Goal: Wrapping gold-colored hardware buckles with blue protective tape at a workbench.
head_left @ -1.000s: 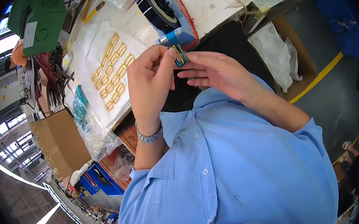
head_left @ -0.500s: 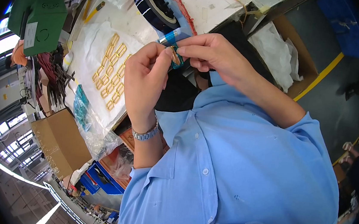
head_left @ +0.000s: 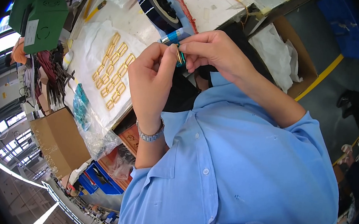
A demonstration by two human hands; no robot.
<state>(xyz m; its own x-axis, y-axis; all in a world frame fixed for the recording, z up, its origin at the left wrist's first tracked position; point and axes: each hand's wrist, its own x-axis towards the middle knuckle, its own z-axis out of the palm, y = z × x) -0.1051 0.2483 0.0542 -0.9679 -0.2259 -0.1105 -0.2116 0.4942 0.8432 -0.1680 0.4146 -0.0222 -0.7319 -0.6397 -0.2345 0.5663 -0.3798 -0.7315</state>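
Observation:
Both my hands meet in front of my chest at a small gold metal piece [head_left: 180,56], with shiny teal film against it. It resembles the buckles on the table, but my fingers cover much of it. My left hand [head_left: 150,81] pinches it from the left between thumb and fingers. From the right, my right hand [head_left: 219,53] grips the teal side with bent fingertips. Just beyond them is the front end of a blue-grey tape dispenser [head_left: 179,4], with teal tape [head_left: 171,37] over it and a large dark tape roll [head_left: 145,0] mounted in it.
Gold rectangular buckles [head_left: 110,68] lie in rows on a white sheet [head_left: 93,39] to the left. Crumpled teal film [head_left: 81,102] and clear plastic [head_left: 103,143] lie at the table's edge. A cardboard box [head_left: 62,141] stands lower left; another box [head_left: 308,74] holds white paper at right.
My left hand has shifted slightly right. The held piece has turned, showing a gold edge beside the teal film, which looks more compact. The buckles on the sheet stay put.

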